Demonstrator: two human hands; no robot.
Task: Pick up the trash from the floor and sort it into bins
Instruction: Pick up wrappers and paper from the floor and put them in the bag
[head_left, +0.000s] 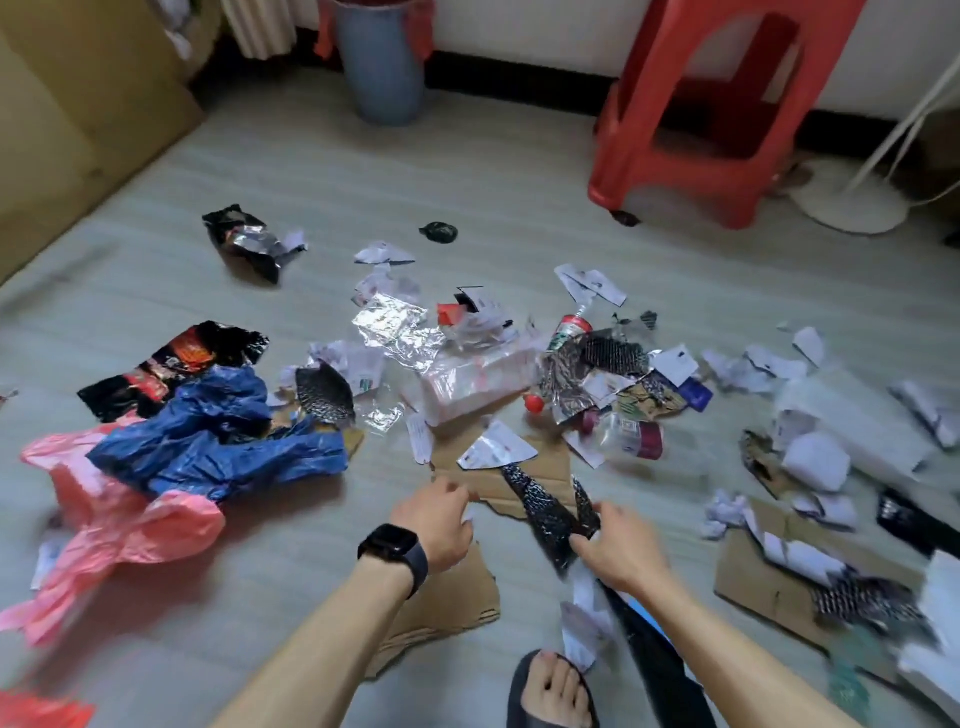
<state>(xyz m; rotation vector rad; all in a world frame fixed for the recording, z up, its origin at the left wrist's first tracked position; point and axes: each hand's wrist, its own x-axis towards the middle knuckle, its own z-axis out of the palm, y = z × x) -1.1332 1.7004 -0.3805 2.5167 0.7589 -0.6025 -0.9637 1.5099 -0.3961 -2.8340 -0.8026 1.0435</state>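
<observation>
Hardly any of it looks sorted from where I stand: the floor (467, 182) is strewn with trash across the whole middle of the frame. At the left lie a crumpled blue plastic bag (208, 436) on top of a pink plastic bag (130, 519). A black snack bag (244, 244) sits apart toward the upper left. In the centre a foil sheet (395, 327), a clear bottle (631, 434) and torn paper are heaped together. More paper scraps (753, 364) and a second cardboard sheet (769, 582) run down the right side. At the lower centre the right hand (621, 545) is closed around a black patterned wrapper (545, 514), with white paper hanging below its grip. The left hand (436, 525), a watch on its wrist, has its fingers curled down at the torn edge of a cardboard piece (540, 467); I cannot tell whether it has actually taken hold. No bin is plainly in sight. A blue-grey container (382, 67) stands at the top centre beside a red stool (717, 104), but I could not say it is for this. So I judge the job is at an early stage: a handful gathered, and nearly all the collecting and every bit of the sorting left to do.
</observation>
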